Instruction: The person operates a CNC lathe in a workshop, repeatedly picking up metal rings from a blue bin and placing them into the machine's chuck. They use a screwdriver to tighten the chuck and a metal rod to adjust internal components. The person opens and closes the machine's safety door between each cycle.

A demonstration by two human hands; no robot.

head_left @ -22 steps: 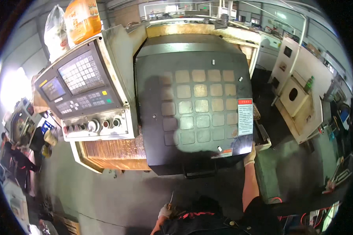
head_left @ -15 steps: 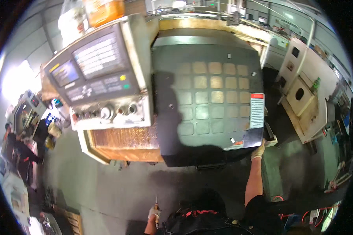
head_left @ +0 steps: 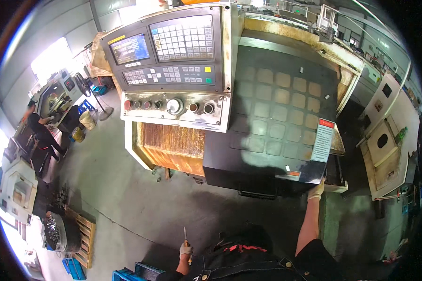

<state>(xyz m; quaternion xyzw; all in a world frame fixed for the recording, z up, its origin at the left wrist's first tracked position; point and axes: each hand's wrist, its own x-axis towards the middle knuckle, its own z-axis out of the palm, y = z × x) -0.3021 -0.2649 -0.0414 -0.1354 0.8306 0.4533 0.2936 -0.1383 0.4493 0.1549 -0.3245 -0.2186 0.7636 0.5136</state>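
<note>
The grey sliding door point(head_left: 279, 119) of a machine tool fills the middle, with a window of small square panes and a dark handle point(head_left: 258, 193) at its lower edge. At the door's lower right corner, my right hand point(head_left: 317, 189), in a light glove, is closed round the edge; its fingertips are partly hidden. Low in front of my body, my gloved left hand point(head_left: 186, 249) is wrapped round the orange-brown handle of a slim tool. Its thin metal blade point(head_left: 185, 233) points up and away, and its exact kind is unclear.
Left of the door stands a control panel point(head_left: 173, 77) with screen, keys and knobs. Rusty sheet metal point(head_left: 173, 143) lies below it. A drum of metal pieces point(head_left: 63, 232), a wooden pallet point(head_left: 85, 234) and blue crates point(head_left: 147, 270) are lower left. Another person point(head_left: 42, 129) works far left.
My view has turned left, so the panel and door sit further right and look sharper. My right hand remains at the door's corner, and my left still holds the slim tool.
</note>
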